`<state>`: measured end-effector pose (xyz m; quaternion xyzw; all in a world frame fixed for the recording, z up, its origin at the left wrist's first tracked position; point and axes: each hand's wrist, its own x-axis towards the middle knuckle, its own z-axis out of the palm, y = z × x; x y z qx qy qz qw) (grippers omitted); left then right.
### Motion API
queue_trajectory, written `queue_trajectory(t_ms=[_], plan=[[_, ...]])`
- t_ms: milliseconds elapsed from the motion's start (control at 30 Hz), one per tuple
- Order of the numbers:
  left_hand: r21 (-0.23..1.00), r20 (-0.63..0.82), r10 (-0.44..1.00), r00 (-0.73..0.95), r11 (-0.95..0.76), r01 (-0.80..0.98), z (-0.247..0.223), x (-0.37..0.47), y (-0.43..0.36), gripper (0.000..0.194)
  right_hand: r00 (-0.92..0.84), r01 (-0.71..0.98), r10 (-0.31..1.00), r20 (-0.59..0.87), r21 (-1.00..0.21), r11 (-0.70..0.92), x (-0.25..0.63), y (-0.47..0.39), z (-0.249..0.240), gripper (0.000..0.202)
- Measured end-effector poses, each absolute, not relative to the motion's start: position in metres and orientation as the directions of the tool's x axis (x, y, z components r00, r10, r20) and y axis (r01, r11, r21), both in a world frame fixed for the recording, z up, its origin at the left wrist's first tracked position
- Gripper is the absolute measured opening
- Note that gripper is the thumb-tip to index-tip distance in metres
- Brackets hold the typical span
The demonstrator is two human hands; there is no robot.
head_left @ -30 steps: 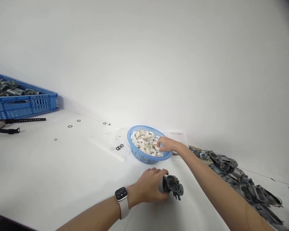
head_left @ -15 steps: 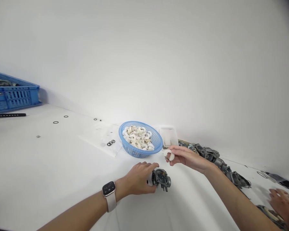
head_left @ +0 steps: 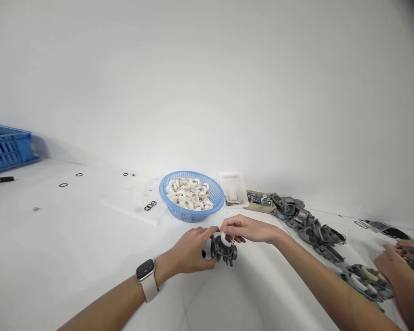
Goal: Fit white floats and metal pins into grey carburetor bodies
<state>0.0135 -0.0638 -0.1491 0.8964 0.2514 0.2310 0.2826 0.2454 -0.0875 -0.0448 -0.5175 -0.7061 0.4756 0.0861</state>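
A dark metal part (head_left: pixel 224 252) with several stubs underneath is gripped by my left hand (head_left: pixel 193 250), thumb and fingers round its left end. Between the fingertips of my right hand (head_left: pixel 244 228) is a white C-shaped piece (head_left: pixel 226 239) with a small metal bit, held right over the top of the metal part. Whether the two touch is unclear. Behind my hands sits a round blue basket (head_left: pixel 193 216) filled with similar white pieces (head_left: pixel 189 194).
A white tray (head_left: pixel 243 184) and a small box of metal pieces (head_left: pixel 260 208) stand right of the basket. Metal parts (head_left: pixel 303 220) line the right side. Another person's hand (head_left: pixel 393 264) is at far right. Black rings (head_left: pixel 150 206) and a blue crate (head_left: pixel 10 149) lie left.
My right hand has brought the white piece from beside the basket down onto the metal part's top. My left hand keeps its hold. The view has shifted somewhat to the right.
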Motion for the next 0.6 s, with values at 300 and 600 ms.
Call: queue_trajectory(t_ms=[300, 600], plan=[[0.674, 0.205, 0.599, 0.774, -0.66, 0.332, -0.152, 0.012, -0.062, 0.108, -0.542, 0.684, 0.743, -0.393, -0.719, 0.118, 0.25, -0.07, -0.061, 0.043], [0.693, 0.219, 0.596, 0.773, -0.652, 0.307, -0.153, 0.012, -0.062, 0.113, -0.569, 0.718, 0.697, -0.437, -0.677, 0.162, 0.249, -0.054, -0.064, 0.039]])
